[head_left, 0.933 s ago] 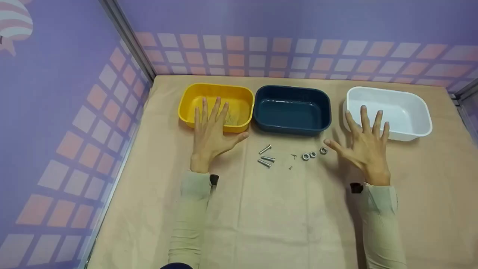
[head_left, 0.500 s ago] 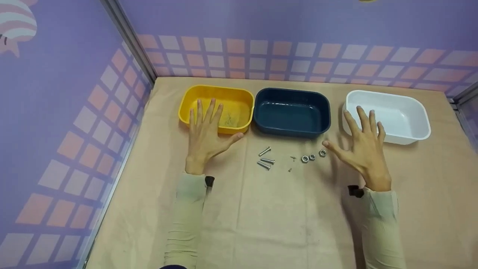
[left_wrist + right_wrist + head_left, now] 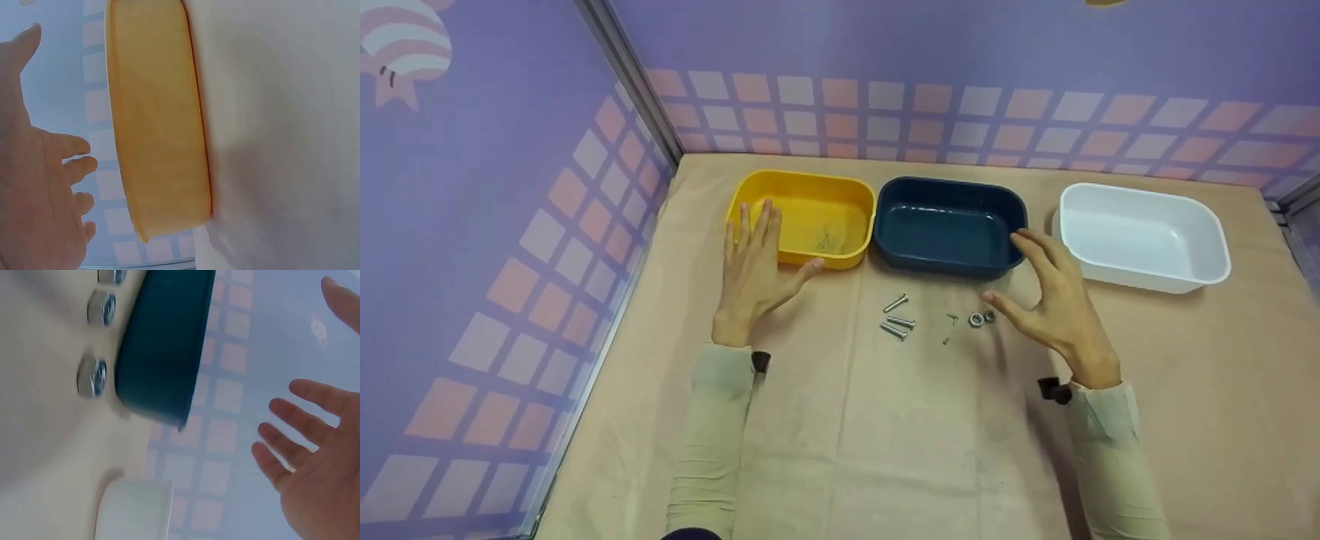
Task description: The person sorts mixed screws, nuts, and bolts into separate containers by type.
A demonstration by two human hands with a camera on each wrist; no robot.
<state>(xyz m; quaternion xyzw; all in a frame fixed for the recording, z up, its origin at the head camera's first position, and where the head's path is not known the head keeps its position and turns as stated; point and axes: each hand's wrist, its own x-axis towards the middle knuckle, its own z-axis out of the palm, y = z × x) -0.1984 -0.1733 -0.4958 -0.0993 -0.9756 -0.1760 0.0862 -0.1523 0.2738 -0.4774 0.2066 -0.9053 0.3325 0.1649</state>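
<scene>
My left hand point(image 3: 754, 281) hovers with spread fingers over the near left edge of the yellow bin point(image 3: 840, 261), holding nothing. Its palm shows beside the bin in the left wrist view. My right hand point(image 3: 1057, 311), also holding nothing, hangs between the dark blue bin point(image 3: 952, 266) and the white bin point(image 3: 1147, 277), fingers slightly bent and thumb apart. Under its thumb lie steel nuts point(image 3: 976, 320); the right wrist view shows three, including the nut point(image 3: 91, 377) that the hand hides from the head view. Three steel bolts point(image 3: 901, 323) and two tiny screw-like pieces point(image 3: 952, 319) lie left of the nuts.
Small thin bits point(image 3: 825, 240) lie inside the yellow bin. The three bins stand in a row along the back of the cloth-covered table point(image 3: 915, 435). Purple panels with a tile pattern point(image 3: 930, 97) close off the back and left side.
My right hand has moved left from the white bin toward the nuts and dark blue bin, its fingers bending slightly. My left hand has drifted a little left.
</scene>
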